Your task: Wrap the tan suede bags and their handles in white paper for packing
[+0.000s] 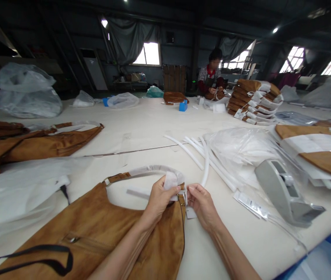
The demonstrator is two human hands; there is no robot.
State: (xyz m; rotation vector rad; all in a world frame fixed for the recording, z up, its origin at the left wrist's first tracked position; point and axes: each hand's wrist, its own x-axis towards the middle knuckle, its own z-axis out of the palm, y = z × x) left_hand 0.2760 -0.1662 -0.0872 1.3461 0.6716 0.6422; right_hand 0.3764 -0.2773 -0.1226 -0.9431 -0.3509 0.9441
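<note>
A brown handbag (95, 221) with a zip pocket lies flat in front of me, its shoulder strap (150, 168) wrapped in thin white material. My left hand (161, 194) is closed on the strap's right end, pinching the white wrapping (171, 180) there. Close beside it, my right hand (202, 204) has its fingers bent together at the strap's metal ring; what they pinch is too small to make out. A white tag (191, 212) hangs just below, between the hands. A black cord (37, 252) lies across the bag's lower left.
White foam tubes (204, 159), a clear plastic bag (241, 147) and a grey tape dispenser (284, 194) lie to the right. Stacked brown bags (253, 101) stand farther back, near a co-worker (212, 76). More brown bags (37, 144) lie at left.
</note>
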